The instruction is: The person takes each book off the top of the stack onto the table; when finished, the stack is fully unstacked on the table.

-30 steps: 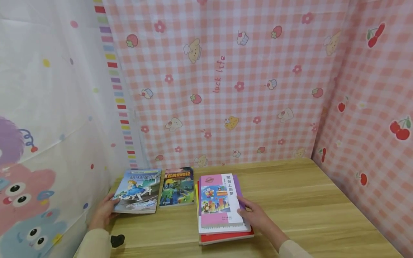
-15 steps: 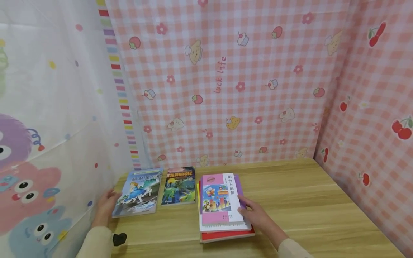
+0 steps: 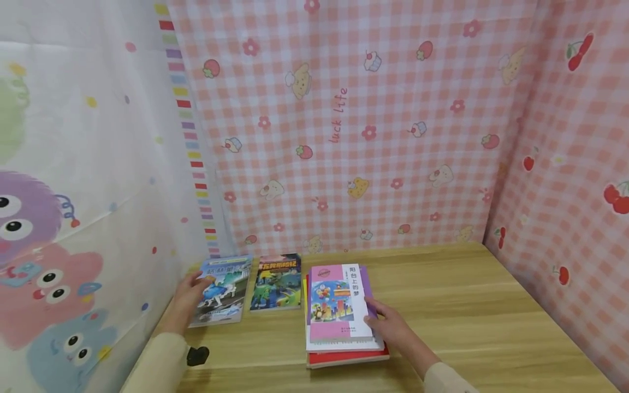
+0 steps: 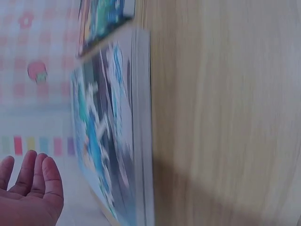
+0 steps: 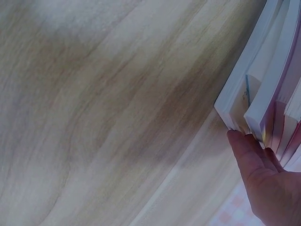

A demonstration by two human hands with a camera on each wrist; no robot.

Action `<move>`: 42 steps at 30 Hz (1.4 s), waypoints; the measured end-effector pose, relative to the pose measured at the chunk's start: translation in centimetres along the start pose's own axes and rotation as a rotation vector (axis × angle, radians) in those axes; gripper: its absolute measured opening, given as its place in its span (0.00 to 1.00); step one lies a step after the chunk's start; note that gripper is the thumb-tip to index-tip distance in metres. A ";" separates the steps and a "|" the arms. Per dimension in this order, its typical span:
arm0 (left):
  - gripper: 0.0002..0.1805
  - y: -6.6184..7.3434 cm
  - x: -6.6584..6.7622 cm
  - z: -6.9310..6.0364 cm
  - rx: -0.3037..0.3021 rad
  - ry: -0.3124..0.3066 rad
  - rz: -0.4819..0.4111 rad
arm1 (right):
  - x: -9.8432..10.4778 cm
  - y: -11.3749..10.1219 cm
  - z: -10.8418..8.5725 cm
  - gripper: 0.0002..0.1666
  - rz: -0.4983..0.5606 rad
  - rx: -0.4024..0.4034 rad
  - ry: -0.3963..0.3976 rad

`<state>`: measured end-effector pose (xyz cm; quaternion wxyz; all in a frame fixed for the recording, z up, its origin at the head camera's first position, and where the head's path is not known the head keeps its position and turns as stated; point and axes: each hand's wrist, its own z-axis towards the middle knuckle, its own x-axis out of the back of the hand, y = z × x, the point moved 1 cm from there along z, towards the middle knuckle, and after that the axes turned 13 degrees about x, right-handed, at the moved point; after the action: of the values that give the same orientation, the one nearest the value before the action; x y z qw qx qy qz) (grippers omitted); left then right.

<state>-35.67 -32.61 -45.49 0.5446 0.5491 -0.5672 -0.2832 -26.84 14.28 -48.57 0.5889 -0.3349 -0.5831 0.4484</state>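
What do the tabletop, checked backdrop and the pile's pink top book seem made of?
Tabletop: wood or wood-look laminate, smooth and low-sheen; streaky grain shows, but the core is hidden.
Checked backdrop: probably thin printed cloth, matte, as it hangs in gentle ripples; plastic is possible.
Pink top book: likely paper in printed card, with a pale edge below; its gloss is unclear.

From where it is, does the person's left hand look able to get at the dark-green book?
Probably yes. Nothing lies on the dark-green book, and the left hand looks free; only the blue book, lying flat, is between them, low enough to pass over.
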 end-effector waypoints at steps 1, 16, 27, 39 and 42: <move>0.34 0.2 -0.5 -0.1 -0.013 -0.014 -0.007 | 0.1 0.0 0.0 0.31 0.004 -0.007 0.001; 0.36 2.0 -8.9 -2.9 -0.006 -0.160 -0.054 | 0.3 0.6 0.2 0.32 0.011 0.047 0.026; 0.36 0.4 -15.1 -6.6 -0.024 -0.240 -0.056 | 0.2 0.4 -0.2 0.31 0.028 0.044 0.021; 0.39 -0.6 -20.1 -8.5 -0.032 -0.355 -0.084 | -0.2 0.2 -0.1 0.31 -0.002 0.005 0.007; 0.40 -0.6 -20.4 -8.5 -0.029 -0.343 -0.077 | -0.3 0.0 -0.1 0.31 0.001 0.000 0.007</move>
<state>-31.62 -11.43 -50.22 0.4365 0.5059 -0.6263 -0.4016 -26.73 14.00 -48.69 0.5908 -0.3366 -0.5809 0.4475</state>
